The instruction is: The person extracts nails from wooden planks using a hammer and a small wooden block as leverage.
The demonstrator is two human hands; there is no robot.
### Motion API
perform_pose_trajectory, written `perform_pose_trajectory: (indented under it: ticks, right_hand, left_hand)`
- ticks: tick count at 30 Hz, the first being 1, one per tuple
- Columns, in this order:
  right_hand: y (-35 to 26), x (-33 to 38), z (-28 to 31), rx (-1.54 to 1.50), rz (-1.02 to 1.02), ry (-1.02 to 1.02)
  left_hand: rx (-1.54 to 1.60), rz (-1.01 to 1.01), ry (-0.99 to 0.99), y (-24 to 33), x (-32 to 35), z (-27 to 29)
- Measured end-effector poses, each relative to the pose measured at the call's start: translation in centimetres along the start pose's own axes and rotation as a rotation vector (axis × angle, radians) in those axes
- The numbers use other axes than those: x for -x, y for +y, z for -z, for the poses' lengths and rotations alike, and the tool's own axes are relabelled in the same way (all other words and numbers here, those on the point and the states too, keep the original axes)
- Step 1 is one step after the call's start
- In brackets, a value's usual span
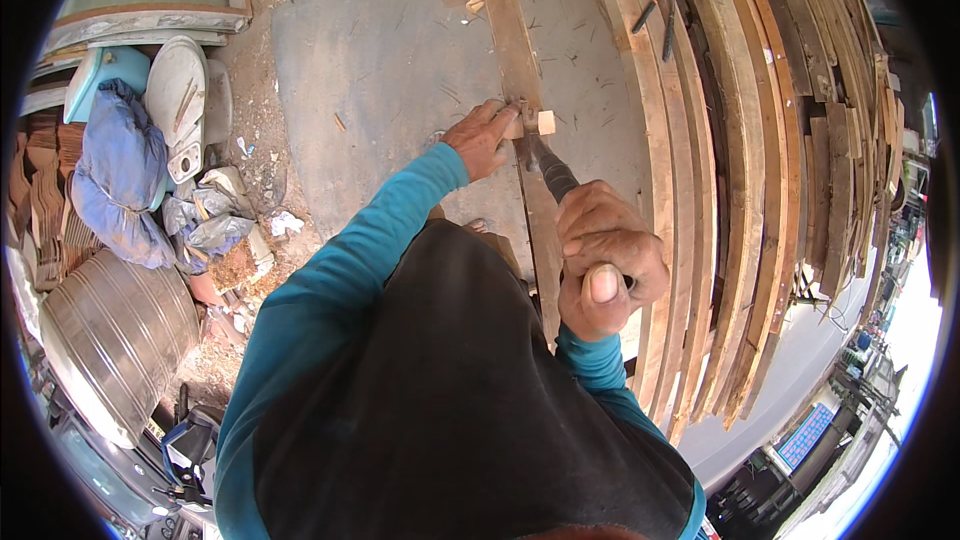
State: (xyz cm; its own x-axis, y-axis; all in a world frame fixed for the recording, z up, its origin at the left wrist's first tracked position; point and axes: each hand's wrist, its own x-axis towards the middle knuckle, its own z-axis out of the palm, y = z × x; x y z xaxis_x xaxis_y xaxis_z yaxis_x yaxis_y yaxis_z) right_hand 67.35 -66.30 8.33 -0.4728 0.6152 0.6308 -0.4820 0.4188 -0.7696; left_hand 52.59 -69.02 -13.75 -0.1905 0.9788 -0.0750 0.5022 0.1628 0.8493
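Head view: stacked planks (740, 170) beside hammer (548, 172).

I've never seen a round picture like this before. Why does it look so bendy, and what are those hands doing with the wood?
The picture comes from a small camera worn on a person's head, looking down. Its very wide lens makes straight boards curve near the edge. The teal sleeves and the dark shirt at the bottom belong to that person.

The left hand presses on a long wooden plank lying on the grey concrete floor, next to a small wooden block. The right hand grips the dark handle of a hammer, whose head is down at the plank by the block.

On the right lies a stack of long boards. On the left you can see a blue cloth bundle and a ribbed metal tub.
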Motion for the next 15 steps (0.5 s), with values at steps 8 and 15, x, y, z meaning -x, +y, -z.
perform_pose_trajectory:
  ticks: [8,15]
  right_hand:
    - [-4.6,8.3,3.5,0.099,0.078,-0.038]
    - [-10.5,13.2,12.4,-0.010,0.095,0.194]
  left_hand:
    - [-0.302,-0.003,-0.110,2.8,0.4,-2.9]
    - [-0.456,-0.290,0.063,8.3,2.3,-10.3]
